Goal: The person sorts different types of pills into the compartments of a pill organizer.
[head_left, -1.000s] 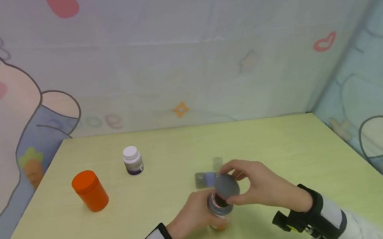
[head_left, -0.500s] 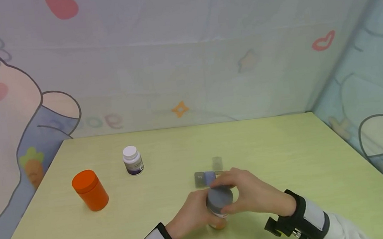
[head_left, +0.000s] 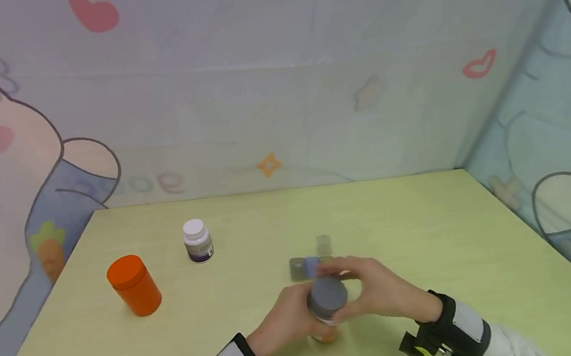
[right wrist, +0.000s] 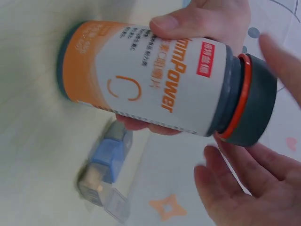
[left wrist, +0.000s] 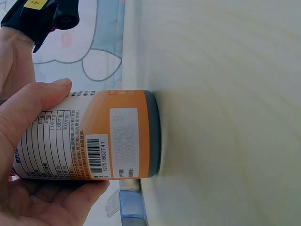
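Observation:
A vitamin C bottle (left wrist: 103, 134), white and orange with a dark grey base, stands on the table. My left hand (head_left: 294, 319) grips its body, thumb on one side and fingers on the other. The dark grey cap (right wrist: 254, 101) sits at the bottle's mouth, with an orange-red ring (right wrist: 241, 96) showing below it. My right hand (head_left: 378, 287) holds the cap from both sides, thumb nearer me and fingers on the far side. In the right wrist view some right fingers (right wrist: 218, 169) hang curled below the cap.
Just behind the hands lies a small pill box (right wrist: 106, 157) with grey, blue and yellowish compartments and a raised clear lid (right wrist: 117, 205). At the left are an orange jar (head_left: 136, 286) and a small white bottle (head_left: 198, 242). A printed curtain (head_left: 307, 83) hangs behind the table.
My right hand has brought the cap from a tilted position over the bottle's mouth down onto it. In the last half second it has shifted only slightly. My left hand keeps its grip.

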